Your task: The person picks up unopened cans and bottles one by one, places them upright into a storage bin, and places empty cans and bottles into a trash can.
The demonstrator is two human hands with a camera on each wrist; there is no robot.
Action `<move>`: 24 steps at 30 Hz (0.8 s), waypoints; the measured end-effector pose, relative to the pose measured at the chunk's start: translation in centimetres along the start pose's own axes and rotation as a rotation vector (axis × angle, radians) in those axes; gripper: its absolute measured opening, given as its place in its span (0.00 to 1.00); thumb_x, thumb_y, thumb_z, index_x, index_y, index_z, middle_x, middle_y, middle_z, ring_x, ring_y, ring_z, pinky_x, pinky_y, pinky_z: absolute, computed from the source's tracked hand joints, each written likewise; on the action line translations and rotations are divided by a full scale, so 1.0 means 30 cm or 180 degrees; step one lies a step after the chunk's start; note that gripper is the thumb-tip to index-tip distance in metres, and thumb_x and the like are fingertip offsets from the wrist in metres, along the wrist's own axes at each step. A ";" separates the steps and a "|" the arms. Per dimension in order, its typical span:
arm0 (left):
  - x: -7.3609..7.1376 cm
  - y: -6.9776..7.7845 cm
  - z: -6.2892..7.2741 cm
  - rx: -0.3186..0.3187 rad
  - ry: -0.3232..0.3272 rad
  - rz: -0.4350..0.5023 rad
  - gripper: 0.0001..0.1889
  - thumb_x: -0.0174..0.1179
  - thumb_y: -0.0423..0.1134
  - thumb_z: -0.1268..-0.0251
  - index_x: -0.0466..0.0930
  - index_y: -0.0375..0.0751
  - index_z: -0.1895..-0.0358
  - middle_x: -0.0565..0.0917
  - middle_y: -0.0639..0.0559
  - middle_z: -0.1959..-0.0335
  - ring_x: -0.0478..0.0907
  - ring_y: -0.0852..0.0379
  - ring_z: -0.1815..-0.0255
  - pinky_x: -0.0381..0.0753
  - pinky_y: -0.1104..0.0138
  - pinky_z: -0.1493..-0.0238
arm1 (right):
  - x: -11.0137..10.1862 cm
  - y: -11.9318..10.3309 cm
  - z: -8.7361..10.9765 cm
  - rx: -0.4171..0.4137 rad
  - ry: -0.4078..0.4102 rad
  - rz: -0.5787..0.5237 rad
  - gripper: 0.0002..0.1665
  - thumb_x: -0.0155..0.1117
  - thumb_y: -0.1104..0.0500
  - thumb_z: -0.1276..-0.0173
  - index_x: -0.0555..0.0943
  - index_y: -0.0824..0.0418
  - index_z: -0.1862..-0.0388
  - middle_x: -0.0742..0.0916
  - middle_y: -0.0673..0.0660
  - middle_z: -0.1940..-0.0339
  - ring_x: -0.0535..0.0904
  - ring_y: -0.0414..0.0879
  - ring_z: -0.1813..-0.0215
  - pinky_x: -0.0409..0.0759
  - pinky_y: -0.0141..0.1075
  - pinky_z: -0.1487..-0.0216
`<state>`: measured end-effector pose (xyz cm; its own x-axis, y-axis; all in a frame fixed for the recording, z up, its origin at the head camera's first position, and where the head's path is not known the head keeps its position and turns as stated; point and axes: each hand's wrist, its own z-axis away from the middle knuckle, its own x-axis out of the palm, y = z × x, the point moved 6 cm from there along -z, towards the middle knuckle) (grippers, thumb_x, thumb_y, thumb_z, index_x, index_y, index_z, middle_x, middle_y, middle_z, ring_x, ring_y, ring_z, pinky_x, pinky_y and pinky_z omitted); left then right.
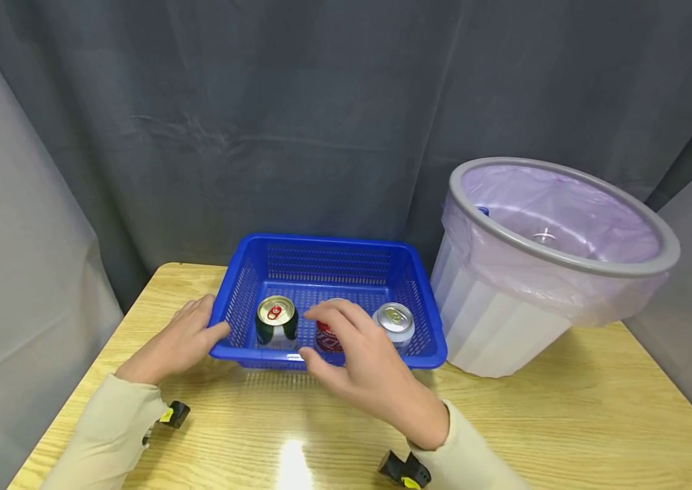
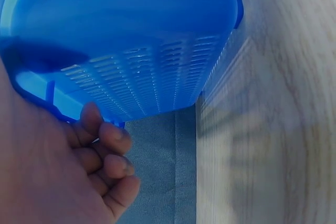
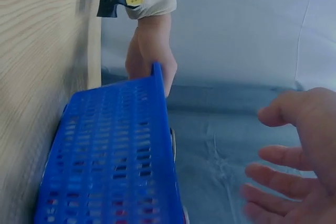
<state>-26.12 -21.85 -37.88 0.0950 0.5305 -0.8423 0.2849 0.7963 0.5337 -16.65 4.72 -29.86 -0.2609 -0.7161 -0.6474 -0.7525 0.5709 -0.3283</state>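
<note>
A blue plastic basket [image 1: 346, 243] sits on the table with three drink cans standing in it: a dark green and silver can [image 1: 276, 321] at left, a red can [image 1: 328, 339] in the middle, and a silver-topped white can [image 1: 394, 321] at right. My left hand [image 1: 180, 341] grips the basket's left rim, thumb over the edge; its fingers [image 2: 113, 139] curl beneath the rim in the left wrist view. Over the basket's front, my right hand [image 1: 365, 361] hovers with spread, slightly bent fingers and nothing in them. It partly covers the red can.
A white trash bin [image 1: 486, 327] with a grey rim and purple liner stands right of the basket, holding a clear plastic item [image 1: 544, 236] and something blue. Dark grey curtain [image 1: 321, 122] hangs behind the wooden table [image 1: 235, 435].
</note>
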 end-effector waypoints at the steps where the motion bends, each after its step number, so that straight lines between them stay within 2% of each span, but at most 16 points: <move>1: 0.001 0.000 0.000 0.0002 -0.0002 0.0005 0.16 0.52 0.44 0.28 0.73 0.37 0.45 0.78 0.49 0.59 0.71 0.48 0.50 0.65 0.57 0.48 | -0.010 0.006 0.010 -0.0044 0.0082 -0.0042 0.22 0.75 0.57 0.38 0.83 0.60 0.46 0.88 0.54 0.46 0.85 0.47 0.42 0.84 0.38 0.43; 7: 0.005 -0.003 -0.001 -0.0016 -0.0025 0.0042 0.17 0.51 0.45 0.28 0.73 0.37 0.44 0.79 0.49 0.58 0.71 0.49 0.50 0.66 0.58 0.49 | -0.077 0.056 0.089 -0.0271 0.0674 -0.0249 0.14 0.72 0.64 0.40 0.85 0.62 0.54 0.90 0.56 0.54 0.89 0.50 0.49 0.83 0.31 0.42; 11: 0.005 -0.010 -0.003 -0.0030 -0.0015 0.0024 0.16 0.51 0.44 0.28 0.73 0.38 0.46 0.77 0.49 0.60 0.71 0.49 0.52 0.66 0.59 0.51 | -0.125 0.091 0.138 -0.0342 0.0931 -0.0270 0.11 0.70 0.64 0.39 0.86 0.62 0.56 0.91 0.56 0.58 0.89 0.51 0.53 0.79 0.26 0.39; 19: 0.011 -0.018 -0.003 -0.0095 -0.0050 0.0080 0.16 0.51 0.43 0.27 0.71 0.38 0.44 0.77 0.48 0.62 0.70 0.51 0.54 0.67 0.61 0.54 | -0.208 0.164 0.218 -0.0317 0.1137 -0.0327 0.07 0.68 0.62 0.34 0.87 0.64 0.60 0.90 0.58 0.62 0.86 0.47 0.56 0.78 0.23 0.40; 24: 0.008 -0.007 0.000 -0.0054 -0.0041 0.0144 0.15 0.51 0.44 0.27 0.72 0.39 0.46 0.77 0.49 0.63 0.70 0.52 0.56 0.67 0.62 0.55 | -0.249 0.186 0.259 -0.0497 0.1210 -0.0386 0.03 0.68 0.67 0.36 0.86 0.67 0.65 0.89 0.60 0.66 0.86 0.46 0.59 0.80 0.23 0.43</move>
<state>-26.16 -21.90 -38.21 0.1199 0.5623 -0.8182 0.2638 0.7765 0.5723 -14.19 16.37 -32.21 -0.3473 -0.8881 -0.3012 -0.8664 0.4268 -0.2593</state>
